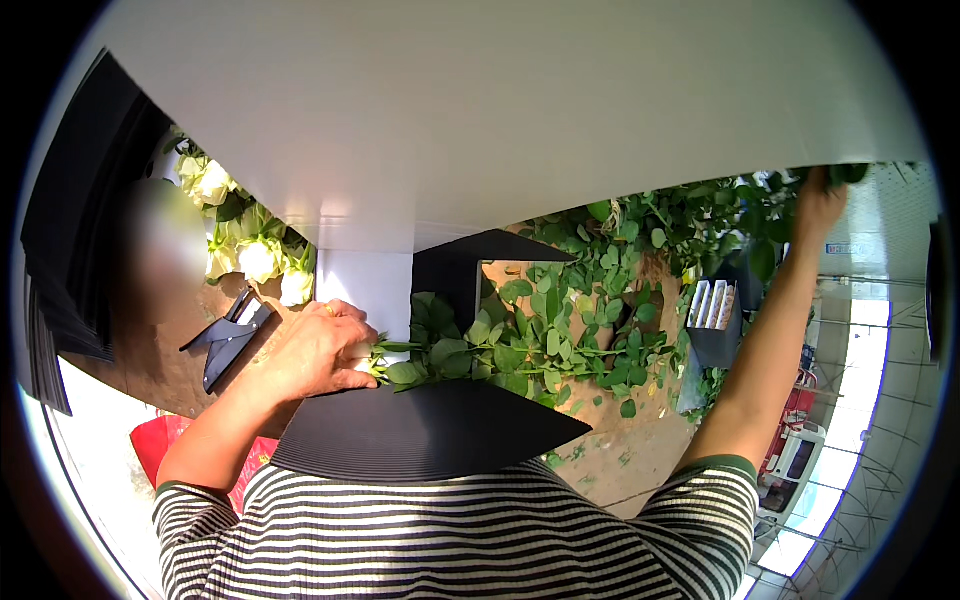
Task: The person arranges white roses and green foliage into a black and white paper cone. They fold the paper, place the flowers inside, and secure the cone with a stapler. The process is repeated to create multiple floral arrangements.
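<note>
My left hand (330, 350) is closed around the head of a rose (372, 362); green sepals and a bit of pale petal show at the fingertips. Leafy green stems (545, 350) extend to the right from there. Under and behind the left fingers is a white block or sheet (365, 285). Far off to the right, my right arm is stretched out, and my right hand (820, 207) is among dark green leaves. Its fingers are mostly hidden by the leaves and a pale panel's edge. Several creamy white roses (262, 260) lie beyond my left hand.
A black hand tool with a silver part (235, 335) lies on the brown table (130, 360) at left. A dark box (715, 345) holding white packs stands near my right forearm. A ridged black piece (430, 430) sits before my body. A large pale panel (500, 110) covers the top.
</note>
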Demonstrator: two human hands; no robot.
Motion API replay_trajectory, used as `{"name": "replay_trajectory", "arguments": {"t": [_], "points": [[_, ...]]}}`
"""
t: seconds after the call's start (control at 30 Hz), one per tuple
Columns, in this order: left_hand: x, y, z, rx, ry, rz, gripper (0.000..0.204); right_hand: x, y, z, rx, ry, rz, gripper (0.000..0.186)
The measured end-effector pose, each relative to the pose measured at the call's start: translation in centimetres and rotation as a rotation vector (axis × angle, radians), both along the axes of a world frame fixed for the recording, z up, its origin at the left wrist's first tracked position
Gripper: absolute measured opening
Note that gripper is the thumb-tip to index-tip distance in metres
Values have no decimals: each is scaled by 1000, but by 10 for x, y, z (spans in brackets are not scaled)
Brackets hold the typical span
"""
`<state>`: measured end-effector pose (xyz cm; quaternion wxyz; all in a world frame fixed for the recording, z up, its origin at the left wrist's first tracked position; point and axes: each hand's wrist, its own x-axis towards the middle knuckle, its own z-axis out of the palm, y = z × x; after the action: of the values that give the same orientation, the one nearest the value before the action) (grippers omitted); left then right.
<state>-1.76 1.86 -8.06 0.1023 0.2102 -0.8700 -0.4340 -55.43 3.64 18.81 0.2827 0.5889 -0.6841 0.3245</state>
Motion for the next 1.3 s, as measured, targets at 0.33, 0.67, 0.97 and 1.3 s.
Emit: {"name": "replay_trajectory", "arguments": {"t": [0.33,0.67,0.97,1.3], "points": [[8,7,-23,-20,47,41,51,122,150,-99,762,144,89,29],[25,14,-14,37,-152,62,48,253,76,-260,960,127,239,55],[28,14,-15,88,-123,70,48,233,54,-199,1279,-35,453,70],[28,7,1,64,-249,15,45,322,27,-279,1005,-330,768,19]]}}
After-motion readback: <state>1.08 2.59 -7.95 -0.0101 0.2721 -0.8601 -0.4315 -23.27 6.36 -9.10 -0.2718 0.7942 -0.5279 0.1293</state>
